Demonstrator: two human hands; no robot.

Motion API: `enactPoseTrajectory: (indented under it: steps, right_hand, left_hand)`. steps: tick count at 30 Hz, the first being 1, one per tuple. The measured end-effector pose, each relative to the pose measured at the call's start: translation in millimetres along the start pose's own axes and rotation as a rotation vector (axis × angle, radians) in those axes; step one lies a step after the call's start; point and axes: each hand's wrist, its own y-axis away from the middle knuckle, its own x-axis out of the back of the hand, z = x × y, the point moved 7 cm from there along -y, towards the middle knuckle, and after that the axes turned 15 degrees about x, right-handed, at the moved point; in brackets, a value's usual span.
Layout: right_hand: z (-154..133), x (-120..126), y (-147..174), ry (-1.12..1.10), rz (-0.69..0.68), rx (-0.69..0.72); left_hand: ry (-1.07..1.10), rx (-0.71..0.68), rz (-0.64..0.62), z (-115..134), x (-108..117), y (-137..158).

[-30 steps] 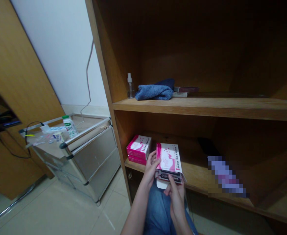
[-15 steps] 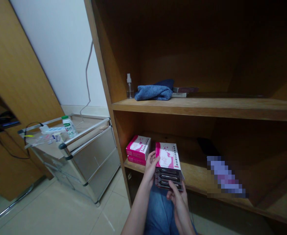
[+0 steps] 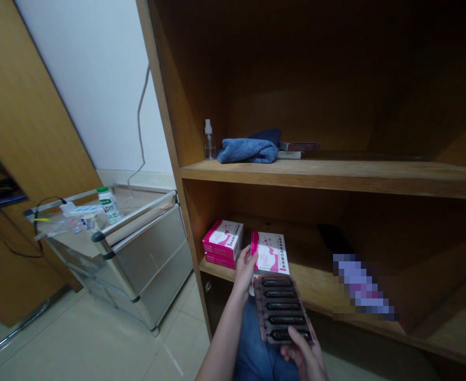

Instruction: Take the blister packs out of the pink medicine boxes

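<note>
Left hand (image 3: 245, 266): partly closed, gripping left edge of the pink-and-white cardboard box (image 3: 270, 255).
Right hand (image 3: 302, 353): pinching near end of the dark plastic ampoule tray (image 3: 284, 307), thumb on top.
Tray: between hands, at box's near end; can't tell if far end is clear.
Handling: straight, level pull, light thumb seems best.
Edges: pink-and-white box stack (image 3: 222, 243) just left of left hand; wooden shelf (image 3: 316, 288) beyond right hand.
Room: more to right hand's right.
</note>
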Motion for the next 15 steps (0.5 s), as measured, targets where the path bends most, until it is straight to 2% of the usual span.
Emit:
enactPoseTrajectory:
  steps: [3,7,11,15]
  right_hand:
    - [-4.6,9.0,2.6,-0.025,0.008,-0.015]
    - [-18.0,22.0,-4.9,-0.058,0.04,-0.011]
    - [-45.2,26.6,-23.9,-0.028,0.041,0.056]
    - [-76.5,22.8,-51.6,0.092,0.068,0.152]
  left_hand:
    - [-0.019,-0.046,0.058,3.6,-0.2,-6.6]
    - [-0.039,-0.124,0.016,11.0,-8.0,-14.6]
    - [-0.055,-0.134,-0.043,11.4,-9.1,-18.3]
    - [-0.039,-0.15,-0.065,10.8,-5.0,-18.6]
